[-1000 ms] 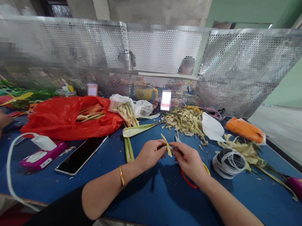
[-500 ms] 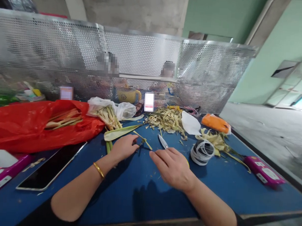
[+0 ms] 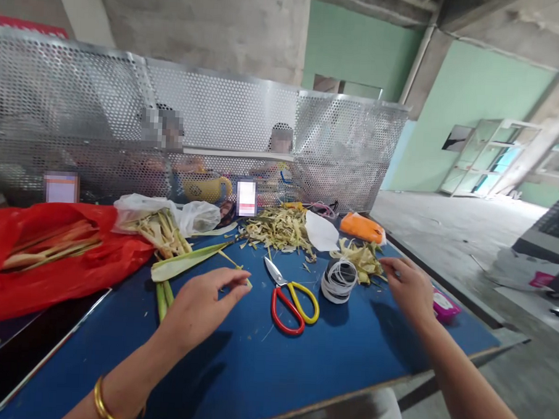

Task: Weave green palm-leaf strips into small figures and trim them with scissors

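My left hand [image 3: 211,296] is closed in a pinch at centre left, with a thin pale plant strip [image 3: 233,260] between its fingertips. On the right, my right hand [image 3: 408,286] has its fingertips closed at the edge of a pile of dry husks [image 3: 363,261]; whether it grips one is too small to tell. Between the hands lie scissors with one red and one yellow handle [image 3: 298,309], blades slightly apart or shut, unclear. A spool of white cord [image 3: 339,281] stands right of them. A long green leaf [image 3: 189,262] lies beyond my left hand.
At left are a red plastic bag [image 3: 73,274] with husks and a dark tablet [image 3: 36,353]. Shredded strips [image 3: 281,229], a white piece [image 3: 322,231] and an orange packet [image 3: 362,227] lie farther back. A perforated metal screen [image 3: 228,108] borders the table; people sit behind it.
My right hand has moved right, away from the scissors, to the husk pile. The scissor handles now show. My left hand keeps its pinch on the strip, and the view has turned right.
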Demonstrator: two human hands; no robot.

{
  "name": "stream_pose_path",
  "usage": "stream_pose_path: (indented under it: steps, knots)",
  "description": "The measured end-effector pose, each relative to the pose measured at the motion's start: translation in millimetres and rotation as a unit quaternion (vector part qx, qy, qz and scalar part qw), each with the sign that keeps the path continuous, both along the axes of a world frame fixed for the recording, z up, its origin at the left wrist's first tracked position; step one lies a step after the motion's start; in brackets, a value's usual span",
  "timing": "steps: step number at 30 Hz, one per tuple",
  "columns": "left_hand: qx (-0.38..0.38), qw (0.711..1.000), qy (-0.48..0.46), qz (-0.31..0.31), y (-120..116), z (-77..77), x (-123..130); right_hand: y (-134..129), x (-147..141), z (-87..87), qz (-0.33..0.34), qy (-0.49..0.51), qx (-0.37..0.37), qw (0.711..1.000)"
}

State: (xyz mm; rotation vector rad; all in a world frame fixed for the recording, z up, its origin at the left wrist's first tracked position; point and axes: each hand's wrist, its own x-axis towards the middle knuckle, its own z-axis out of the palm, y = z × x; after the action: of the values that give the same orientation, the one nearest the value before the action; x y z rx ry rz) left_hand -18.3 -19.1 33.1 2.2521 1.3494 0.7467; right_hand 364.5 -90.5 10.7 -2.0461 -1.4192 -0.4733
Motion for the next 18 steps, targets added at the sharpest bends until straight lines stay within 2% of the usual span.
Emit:
stream_pose_path:
  steps: [1, 3, 6, 11, 18]
  knots:
    - [-0.02, 0.999, -0.001, -0.03, -4, -0.8, 5, 7, 5, 1.8, -0.004, 0.021, -0.037, 0.999]
    - [-0.044, 0.998, -0.004, -0.053, -9, -2.2, 13, 24, 9, 3.5, -0.028, 0.066, -0.103, 0.992]
    - [-0.064, 0.996, -0.001, -0.068, -10, -4.1, 20, 47, 4, -0.2, -0.039, 0.098, -0.136, 0.985]
    - [-0.085, 0.994, 0.011, -0.068, -3, -8.9, 20, 68, -2, -4.4, -0.049, 0.126, -0.116, 0.984]
    - [-0.089, 0.994, 0.013, -0.064, -2, -13.4, 18, 69, 24, 24.6, -0.054, 0.111, -0.067, 0.99]
